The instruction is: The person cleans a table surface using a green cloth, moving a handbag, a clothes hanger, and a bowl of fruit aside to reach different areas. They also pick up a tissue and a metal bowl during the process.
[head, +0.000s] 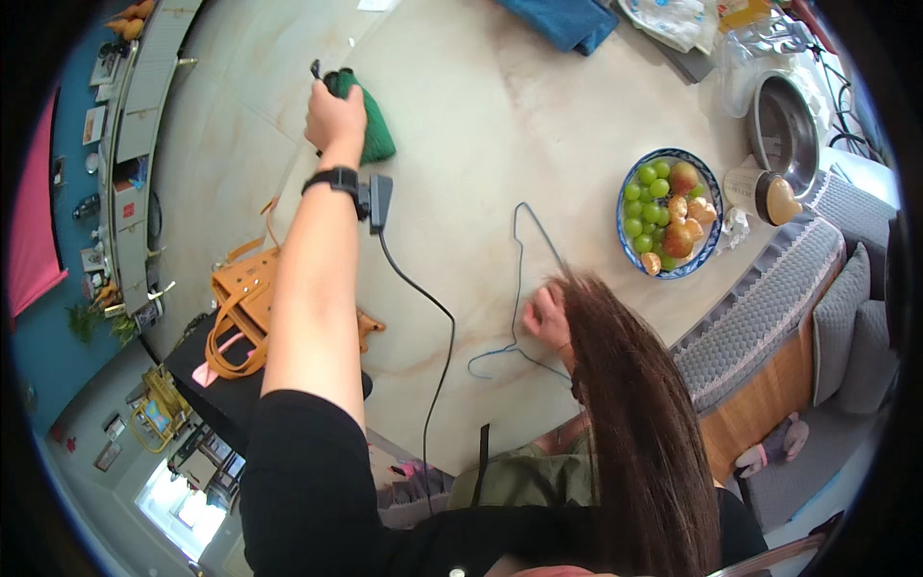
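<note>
At the far left of the tabletop [447,144], my left hand [337,119] grips a dark green fabric pouch [376,137]. A small black piece [316,68] sticks out beyond my fingers. My right hand [549,317] has curled fingers and rests at the right side of a blue wire clothes hanger [517,288], which lies flat with its hook towards me. Long hair hangs over part of that hand, so I cannot tell whether it holds the hanger.
A black device [380,205] on my left wrist trails a cable [453,324] across the table. On the right stand a patterned bowl [621,216] of grapes and other fruit, a baby bottle [746,189] and a metal basin [757,122]. A tan handbag [241,303] sits at left; folded blue cloth [566,25] lies far back.
</note>
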A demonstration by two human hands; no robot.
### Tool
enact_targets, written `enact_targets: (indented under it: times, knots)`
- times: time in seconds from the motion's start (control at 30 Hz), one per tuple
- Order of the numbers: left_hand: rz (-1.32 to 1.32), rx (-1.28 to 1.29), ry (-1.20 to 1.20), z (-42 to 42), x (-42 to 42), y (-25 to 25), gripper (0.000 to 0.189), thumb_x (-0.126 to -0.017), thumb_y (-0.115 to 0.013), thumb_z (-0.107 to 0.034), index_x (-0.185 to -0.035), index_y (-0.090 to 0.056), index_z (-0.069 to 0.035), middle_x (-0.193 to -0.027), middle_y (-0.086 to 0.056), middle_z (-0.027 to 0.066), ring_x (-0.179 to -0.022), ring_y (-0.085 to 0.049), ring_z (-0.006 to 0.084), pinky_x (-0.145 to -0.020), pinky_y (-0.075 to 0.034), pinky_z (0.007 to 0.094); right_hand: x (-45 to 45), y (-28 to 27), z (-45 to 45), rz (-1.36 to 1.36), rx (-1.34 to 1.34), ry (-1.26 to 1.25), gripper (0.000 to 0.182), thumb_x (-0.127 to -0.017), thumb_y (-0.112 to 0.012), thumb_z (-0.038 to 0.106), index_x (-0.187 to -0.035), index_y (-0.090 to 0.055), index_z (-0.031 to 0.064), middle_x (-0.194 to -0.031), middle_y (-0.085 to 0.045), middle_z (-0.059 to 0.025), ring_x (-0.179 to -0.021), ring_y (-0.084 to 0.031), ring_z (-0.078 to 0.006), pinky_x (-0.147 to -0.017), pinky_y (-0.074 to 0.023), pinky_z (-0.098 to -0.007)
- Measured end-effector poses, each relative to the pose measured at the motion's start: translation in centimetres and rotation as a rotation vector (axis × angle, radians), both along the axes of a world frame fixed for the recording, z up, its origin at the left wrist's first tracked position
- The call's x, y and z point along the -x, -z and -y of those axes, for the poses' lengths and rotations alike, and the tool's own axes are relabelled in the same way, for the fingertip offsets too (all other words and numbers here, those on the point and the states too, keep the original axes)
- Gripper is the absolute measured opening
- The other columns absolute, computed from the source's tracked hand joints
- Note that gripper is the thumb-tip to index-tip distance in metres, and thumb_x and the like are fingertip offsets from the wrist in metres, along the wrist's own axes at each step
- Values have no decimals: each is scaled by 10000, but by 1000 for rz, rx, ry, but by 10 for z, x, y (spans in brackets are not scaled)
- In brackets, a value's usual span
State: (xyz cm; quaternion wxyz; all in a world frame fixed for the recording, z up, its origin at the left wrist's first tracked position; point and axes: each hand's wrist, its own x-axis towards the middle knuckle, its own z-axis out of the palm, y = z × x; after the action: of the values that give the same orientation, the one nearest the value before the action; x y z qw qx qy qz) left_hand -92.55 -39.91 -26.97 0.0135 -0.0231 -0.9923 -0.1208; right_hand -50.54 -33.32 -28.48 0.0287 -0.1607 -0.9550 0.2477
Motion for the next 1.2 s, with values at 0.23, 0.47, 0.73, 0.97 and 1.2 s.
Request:
enact_targets:
  times: [0.23,0.47,0.73,0.97,1.2]
  knots:
    - [-65,-81,239,-46,-1,0,421,-733,-668,-368,-1014,-566,-72,-995,-643,155,-943,-605,357,-800,-474,468,17,-6,9,-99,-118,-15,184,-662,-625,293,-701,-497,167,-801,-483,-11,-799,-482,-208,-714,-350,-392]
    - [103,-216,584,-3,-167,-1,460,-670,-722,-312,-1018,-557,-61,-962,-612,151,-907,-572,352,-763,-455,436,11,-12,0,-53,-99,-6,191,-644,-654,250,-712,-515,136,-840,-515,-43,-839,-496,-250,-751,-365,-409]
    - [-100,-213,-89,121,-183,3,349,-730,-700,-260,-958,-566,-32,-906,-638,173,-815,-606,362,-709,-479,439,7,0,8,-78,-123,-19,189,-652,-639,211,-755,-505,127,-809,-505,-40,-801,-490,-234,-733,-361,-407]
    - [-28,-180,-559,155,-50,-9,631,-828,-597,-392,-1223,-446,76,-1243,-505,274,-1150,-489,403,-955,-399,414,-9,29,17,0,121,23,188,-675,-628,246,-748,-493,135,-816,-485,-34,-800,-494,-238,-720,-360,-406]
    - [-7,-243,-519,126,35,2,532,-732,-638,-345,-1146,-561,-21,-1134,-601,210,-1065,-561,372,-916,-438,427,11,-7,1,-38,-139,-18,176,-680,-615,302,-722,-495,179,-837,-477,2,-846,-458,-197,-743,-326,-392]
